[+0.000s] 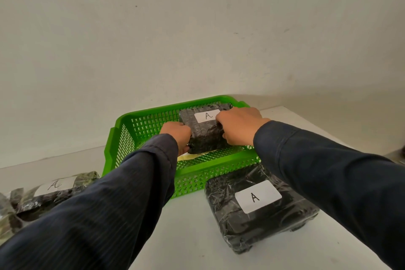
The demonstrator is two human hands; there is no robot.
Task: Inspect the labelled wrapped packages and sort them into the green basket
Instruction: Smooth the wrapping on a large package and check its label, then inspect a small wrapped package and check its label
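At 8 o'clock from the green basket (140,116) lay the left package (54,190) on the surface (186,237). It was cut off by the frame edge and partly behind your sleeve, its label faint under glare. Your left hand (176,135) gripped the 9 o'clock end of the held package (208,136), fingertips hidden behind it. That package sat inside the basket toward the 1 o'clock corner, "A" label up, over a yellowish sheet (190,156); I could not tell whether it rested there. Your right hand (238,126) gripped the 3 o'clock end, fingers (222,124) curled over it. The film wrap looked slick over a firm block, so holding both ends seemed wise. At 5 o'clock the near package (258,210) lay just beside the basket, partly under your right sleeve.
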